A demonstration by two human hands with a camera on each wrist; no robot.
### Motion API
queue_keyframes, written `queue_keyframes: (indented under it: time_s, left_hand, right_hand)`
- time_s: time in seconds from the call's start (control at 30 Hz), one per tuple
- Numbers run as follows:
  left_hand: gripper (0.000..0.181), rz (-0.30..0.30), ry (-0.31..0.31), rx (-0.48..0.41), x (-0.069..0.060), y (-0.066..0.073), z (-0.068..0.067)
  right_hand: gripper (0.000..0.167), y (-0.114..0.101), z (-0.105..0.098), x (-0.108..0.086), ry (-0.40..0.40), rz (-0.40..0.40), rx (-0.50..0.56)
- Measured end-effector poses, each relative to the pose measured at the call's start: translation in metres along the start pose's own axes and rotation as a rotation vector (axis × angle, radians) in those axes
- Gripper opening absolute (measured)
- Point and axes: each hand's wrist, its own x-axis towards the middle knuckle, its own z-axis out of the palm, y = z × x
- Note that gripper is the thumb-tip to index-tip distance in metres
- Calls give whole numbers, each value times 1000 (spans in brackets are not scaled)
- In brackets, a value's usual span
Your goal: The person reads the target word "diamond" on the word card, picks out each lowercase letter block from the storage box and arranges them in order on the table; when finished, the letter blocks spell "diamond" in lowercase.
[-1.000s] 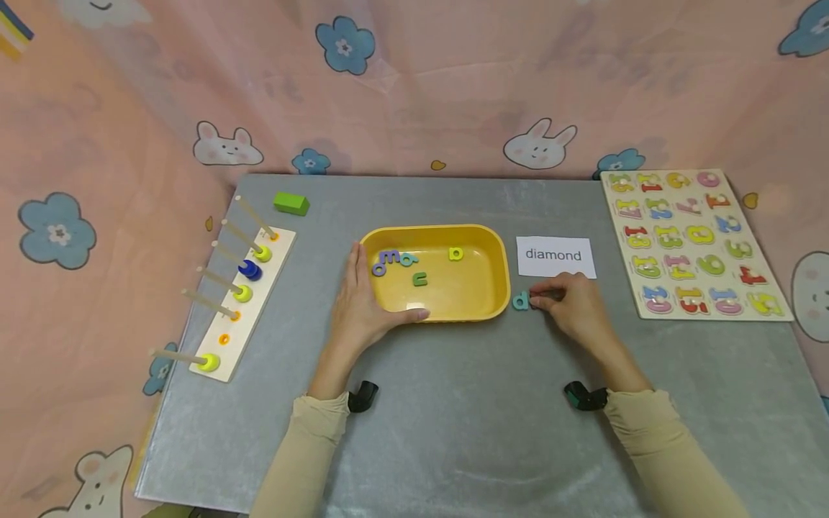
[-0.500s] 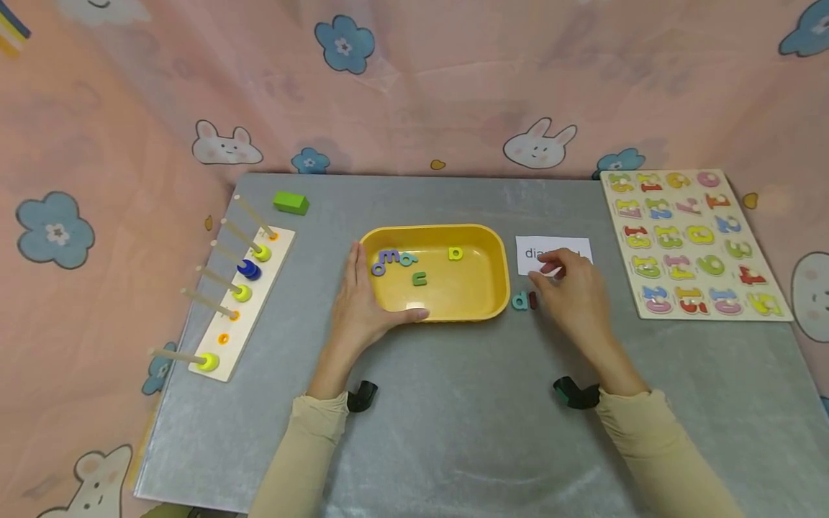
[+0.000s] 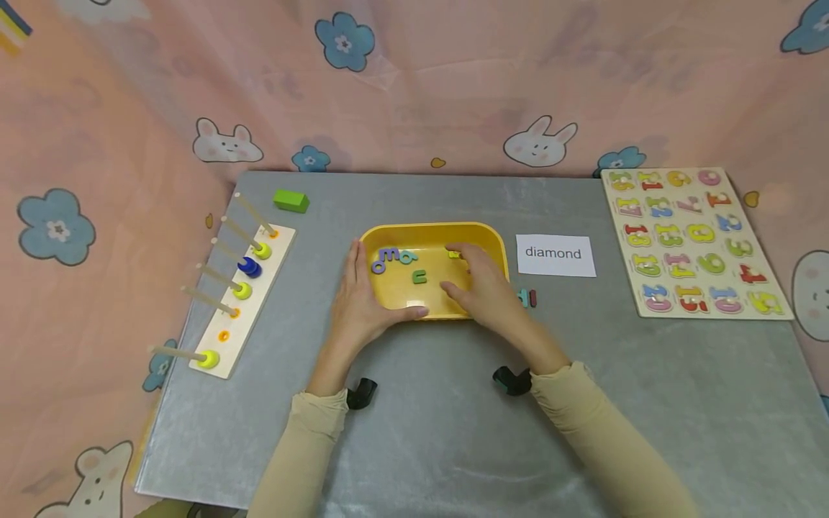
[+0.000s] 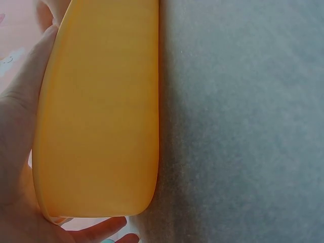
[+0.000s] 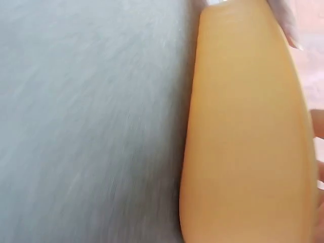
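Note:
Within the yellow tray lie a purple m, a purple o, a blue letter that looks like an a, and a green n. My left hand rests on the tray's left corner, fingers straight along the end wall and thumb over the front rim. Inside the tray's right half, my right hand reaches with thumb and fingers apart. Its fingertips are at a yellow letter, mostly covered. Right of the tray are a partly hidden blue d and a narrow red letter.
A white card printed "diamond" lies behind the red letter. A wooden number puzzle board is at the right. At the left stand a peg board with rings and a green block near the back edge.
My right hand has left the red letter beside the blue d and moved left into the tray, to the yellow letter. The card is uncovered again. My left hand has stayed put.

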Motion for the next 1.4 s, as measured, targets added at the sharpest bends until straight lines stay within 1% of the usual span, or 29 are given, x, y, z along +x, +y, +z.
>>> queue_keyframes:
  time_s: [0.07,0.17,0.23,0.3,0.37,0.47,0.57,0.67,0.73,0.87,1.0,1.13,1.27,1.4]
  left_hand:
    - [158,3,-3,5,0,0,0]
    - [157,6,-2,6,1,0,0]
    - [157,6,-5,6,1,1,0]
    - [157,7,-3,4,1,1,1]
    - [158,6,-2,0,2,1,1]
    - [159,7,1,-4,2,2,1]
    - [159,10,8,-12,2,1,1]
    - [159,11,15,-21,2,0,2]
    - [159,9,15,-25,2,-1,2]
    - [159,1,15,-29,1,-1,2]
    - [159,-3,11,-32,1,0,1]
    - [159,-5,10,-31,1,0,1]
    - [159,-1,15,-22,1,0,1]
    - [159,0,13,-17,1,0,1]
  right_hand:
    - [72,-2,6,7,-56,12,-35]
    - [82,-2,12,15,-114,44,-117]
    - [86,-1,14,19,-133,72,-165]
    - [86,0,15,21,-145,97,-194]
    - [80,1,15,22,-155,115,-200]
    - [67,1,15,24,-153,117,-195]
    - [53,2,15,25,-127,119,-176]
    - [42,2,17,25,-98,146,-157]
    - [37,2,18,26,-86,173,-150]
    - [31,1,18,26,-92,218,-160]
    - [24,1,19,24,-83,215,-186]
    - [27,2,20,22,-37,169,-180]
    - [28,2,20,21,30,90,-137]
    - [18,2,19,18,99,42,-42]
